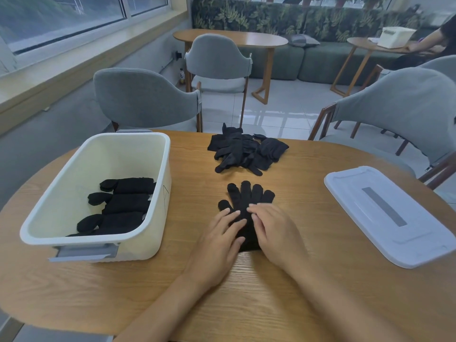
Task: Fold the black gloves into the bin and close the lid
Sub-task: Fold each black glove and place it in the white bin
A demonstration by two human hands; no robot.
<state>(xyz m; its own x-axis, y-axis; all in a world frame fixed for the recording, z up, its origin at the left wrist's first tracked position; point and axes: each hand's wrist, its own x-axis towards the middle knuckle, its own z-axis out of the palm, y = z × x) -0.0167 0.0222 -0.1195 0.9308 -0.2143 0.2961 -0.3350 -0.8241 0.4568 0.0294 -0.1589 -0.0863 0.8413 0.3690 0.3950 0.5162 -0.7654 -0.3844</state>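
Leftmost, my bin point(158, 169) holds folded gloves point(123, 203). Centre, my left hand point(217, 239) and right hand point(274, 230) lie open and flat, pressing a glove point(249, 196) smooth for folding; the unfolded pile point(244, 151) waits beyond, and the lid point(389, 215) lies aside on the right.

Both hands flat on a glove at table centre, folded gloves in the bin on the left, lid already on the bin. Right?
Not quite: the head view shows the lid lying on the table to the right, and the bin open. Both hands, left and right, on the glove and the folded gloves stand.
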